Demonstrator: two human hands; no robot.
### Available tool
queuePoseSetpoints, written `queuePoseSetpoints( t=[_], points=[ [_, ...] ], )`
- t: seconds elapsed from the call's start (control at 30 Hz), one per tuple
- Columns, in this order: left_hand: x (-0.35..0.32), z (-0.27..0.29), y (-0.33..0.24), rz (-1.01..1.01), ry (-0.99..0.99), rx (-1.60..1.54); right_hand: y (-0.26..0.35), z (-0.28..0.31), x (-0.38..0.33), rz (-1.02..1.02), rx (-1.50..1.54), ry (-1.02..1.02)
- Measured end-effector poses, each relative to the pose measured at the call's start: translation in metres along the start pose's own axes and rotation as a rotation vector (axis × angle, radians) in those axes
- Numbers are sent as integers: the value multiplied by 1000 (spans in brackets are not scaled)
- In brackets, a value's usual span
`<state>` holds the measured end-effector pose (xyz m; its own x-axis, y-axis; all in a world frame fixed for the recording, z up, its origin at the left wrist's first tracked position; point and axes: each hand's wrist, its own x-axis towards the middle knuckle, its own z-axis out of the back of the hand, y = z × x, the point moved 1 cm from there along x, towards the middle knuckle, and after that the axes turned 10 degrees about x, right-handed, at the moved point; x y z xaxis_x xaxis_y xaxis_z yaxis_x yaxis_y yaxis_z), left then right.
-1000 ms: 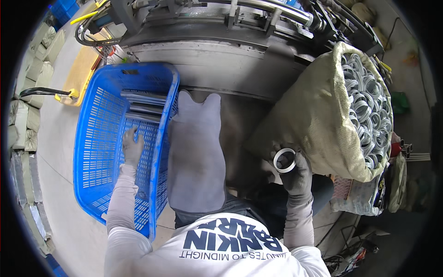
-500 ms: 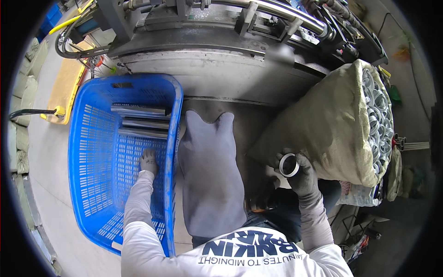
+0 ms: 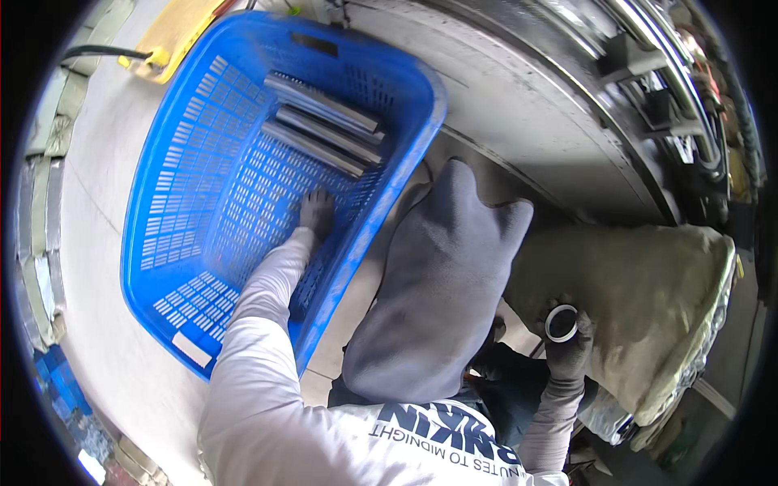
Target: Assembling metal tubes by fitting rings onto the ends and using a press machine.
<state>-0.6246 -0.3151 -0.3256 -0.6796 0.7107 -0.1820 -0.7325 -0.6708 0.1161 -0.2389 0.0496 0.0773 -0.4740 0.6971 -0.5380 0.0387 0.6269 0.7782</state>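
My left hand (image 3: 317,212), in a grey glove, reaches down inside a blue plastic basket (image 3: 405,182). Its fingers are a little apart, with nothing visible in them. Just beyond its fingertips, several grey metal bars (image 3: 320,134) lie side by side against the far end of the basket. On the other side of my body, my right hand (image 3: 571,356), also gloved, is closed around a white ring (image 3: 552,335). The ring's opening faces up and looks dark inside. Part of the right fingers is hidden by the ring.
A smooth grey cloth-like shape (image 3: 442,283) lies between basket and right hand. Beside that hand stands a large olive sack (image 3: 648,300). Machinery with metal rods (image 3: 648,73) runs along the far right. A yellow board (image 3: 174,36) is beyond the basket's far left corner.
The view has swung to the left, so basket, sack and machine appear shifted and tilted. My left hand stays in the basket, and the right still holds the white ring.
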Motion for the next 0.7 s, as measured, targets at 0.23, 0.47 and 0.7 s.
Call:
queuePoseSetpoints(
  t=[0.23,0.47,0.7],
  points=[
    [134,50,18,-49,30,-13,7,-20,27,-29,-50,80],
    [82,-30,78,22,328,157,52,-17,53,-181,71,275],
    [5,137,-10,49,-305,-169,75,33,7,-178,161,221]
  ],
)
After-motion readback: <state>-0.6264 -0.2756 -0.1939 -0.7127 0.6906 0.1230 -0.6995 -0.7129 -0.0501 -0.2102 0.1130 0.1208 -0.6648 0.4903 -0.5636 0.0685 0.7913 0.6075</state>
